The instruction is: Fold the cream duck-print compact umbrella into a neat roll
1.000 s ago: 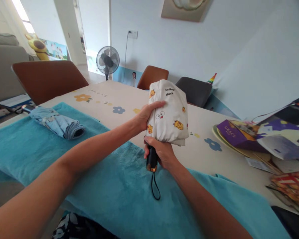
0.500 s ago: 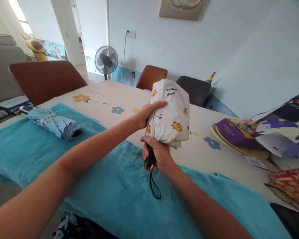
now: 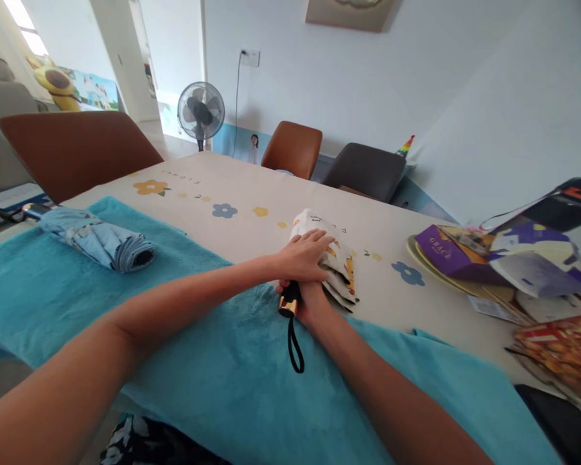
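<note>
A folded white umbrella [image 3: 308, 223] with a yellow duck print points away from me, low over the table. My right hand [image 3: 312, 300] is closed around it near the black and gold handle [image 3: 288, 306], and a black wrist loop [image 3: 295, 352] hangs below. Across the white cloth lies my left hand [image 3: 304, 255], fingers stretched out flat, partly over the right hand. It covers much of the canopy, and most right-hand fingers are hidden. To the left, a rolled light-blue umbrella [image 3: 97, 237] rests on the teal towel [image 3: 198, 361].
The cream table [image 3: 252, 184] has printed flowers. At right are a purple box [image 3: 440, 252], a purple and white package [image 3: 537, 258] and a snack bag [image 3: 561, 349]. Brown chairs [image 3: 290, 148], a dark chair [image 3: 365, 169] and a fan [image 3: 201, 111] stand beyond.
The white umbrella has tipped down from a raised position toward the table. My left hand has moved from gripping its side to lying flat across it. The right hand keeps its hold.
</note>
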Available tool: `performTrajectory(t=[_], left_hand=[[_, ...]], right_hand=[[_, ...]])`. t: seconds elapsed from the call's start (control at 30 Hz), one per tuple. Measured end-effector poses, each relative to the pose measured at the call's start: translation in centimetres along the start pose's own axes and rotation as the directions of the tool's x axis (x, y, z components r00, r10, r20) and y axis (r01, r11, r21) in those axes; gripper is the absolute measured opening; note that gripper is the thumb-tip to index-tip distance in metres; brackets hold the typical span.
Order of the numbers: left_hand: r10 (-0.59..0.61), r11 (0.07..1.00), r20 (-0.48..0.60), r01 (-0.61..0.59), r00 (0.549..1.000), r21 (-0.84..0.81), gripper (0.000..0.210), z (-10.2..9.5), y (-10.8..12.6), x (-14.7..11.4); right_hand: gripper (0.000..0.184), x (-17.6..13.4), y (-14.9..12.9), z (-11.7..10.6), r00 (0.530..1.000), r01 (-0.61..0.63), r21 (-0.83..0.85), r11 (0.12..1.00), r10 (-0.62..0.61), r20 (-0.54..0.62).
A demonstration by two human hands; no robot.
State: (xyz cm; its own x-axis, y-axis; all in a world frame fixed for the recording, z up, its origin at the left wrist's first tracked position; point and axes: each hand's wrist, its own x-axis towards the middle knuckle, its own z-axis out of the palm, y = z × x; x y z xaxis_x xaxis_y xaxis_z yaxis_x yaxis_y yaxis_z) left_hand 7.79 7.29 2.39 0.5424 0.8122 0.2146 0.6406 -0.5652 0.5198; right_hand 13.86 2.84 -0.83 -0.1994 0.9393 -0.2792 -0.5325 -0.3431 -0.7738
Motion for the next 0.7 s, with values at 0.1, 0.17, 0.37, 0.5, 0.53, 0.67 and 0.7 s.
performTrajectory(t=[0.1, 0.17, 0.37, 0.5, 0.53, 0.67, 0.7], left_hand=[[0.005, 0.999, -0.039, -0.004, 0.999, 0.038, 0.069, 0.2, -0.2, 0.1], [-0.015, 1.000, -0.052, 0.015, 0.999, 0.005, 0.064, 0.1, -0.2, 0.2], [-0.068, 0.995, -0.102, 0.060, 0.992, -0.076, 0.053, -0.2, -0.6, 0.3], [-0.011, 0.985, -0.221, 0.049, 0.975, 0.168, 0.046, -0.3, -0.2, -0.4], [0.004, 0.970, -0.248, 0.057, 0.969, 0.238, 0.042, -0.5, 0.0, -0.6], [-0.033, 0.939, -0.361, 0.153, 0.932, 0.307, 0.034, -1.6, -0.5, -1.5], [-0.084, 0.947, -0.413, 0.202, 0.907, 0.251, 0.034, -1.9, -1.1, -1.6]], right_hand=[[0.026, 0.3, 0.2, -0.2, 0.999, -0.037, -0.010, 0.999, 0.037, -0.030], [0.025, 0.4, 0.3, -0.2, 0.997, -0.057, -0.025, 0.998, 0.055, -0.057], [0.014, 0.2, 0.3, -0.4, 0.994, -0.070, -0.010, 0.997, 0.069, -0.086], [0.017, 0.1, 0.3, -0.3, 0.991, -0.088, -0.014, 0.996, 0.087, -0.099], [0.019, 0.1, 0.2, -0.3, 0.990, -0.096, -0.015, 0.995, 0.094, -0.106], [0.017, 0.0, -0.1, 0.0, 0.980, -0.147, 0.021, 0.989, 0.148, -0.133], [0.016, 0.0, -0.2, 0.0, 0.980, -0.148, 0.035, 0.988, 0.152, -0.127]])
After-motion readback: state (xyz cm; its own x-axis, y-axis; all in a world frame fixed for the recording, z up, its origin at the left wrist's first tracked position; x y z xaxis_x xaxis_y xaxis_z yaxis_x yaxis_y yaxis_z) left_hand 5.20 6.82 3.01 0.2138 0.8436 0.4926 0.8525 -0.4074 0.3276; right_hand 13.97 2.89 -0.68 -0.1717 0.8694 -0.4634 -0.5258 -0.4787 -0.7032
